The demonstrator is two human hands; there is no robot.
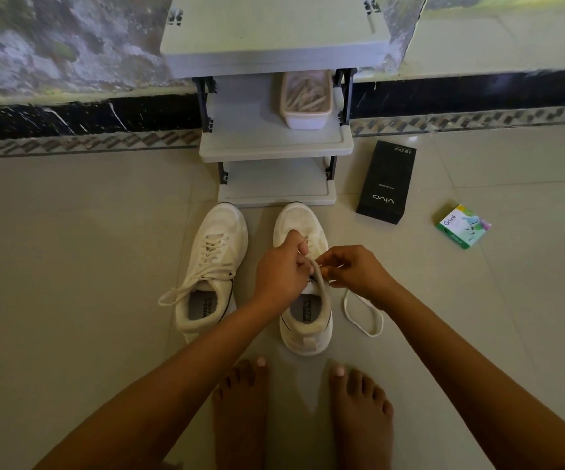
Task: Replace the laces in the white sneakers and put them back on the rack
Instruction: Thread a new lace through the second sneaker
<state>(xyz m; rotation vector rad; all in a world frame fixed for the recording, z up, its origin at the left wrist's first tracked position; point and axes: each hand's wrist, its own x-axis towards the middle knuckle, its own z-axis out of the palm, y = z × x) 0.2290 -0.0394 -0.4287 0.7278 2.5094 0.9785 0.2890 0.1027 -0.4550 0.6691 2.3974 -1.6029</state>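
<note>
Two white sneakers stand side by side on the floor in front of the grey shoe rack (274, 144). The left sneaker (211, 273) is laced, its loose ends trailing to the left. Over the right sneaker (303, 317) my left hand (281, 273) grips the shoe's upper at the eyelets. My right hand (349, 269) pinches a white lace (364, 317) at the same spot. The rest of that lace lies in a loop on the tiles to the right of the shoe.
A plastic tub (306, 100) of pale sticks sits on the rack's middle shelf. A black phone box (386, 181) and a small green box (462, 227) lie on the tiles to the right. My bare feet (303, 412) stand just behind the sneakers.
</note>
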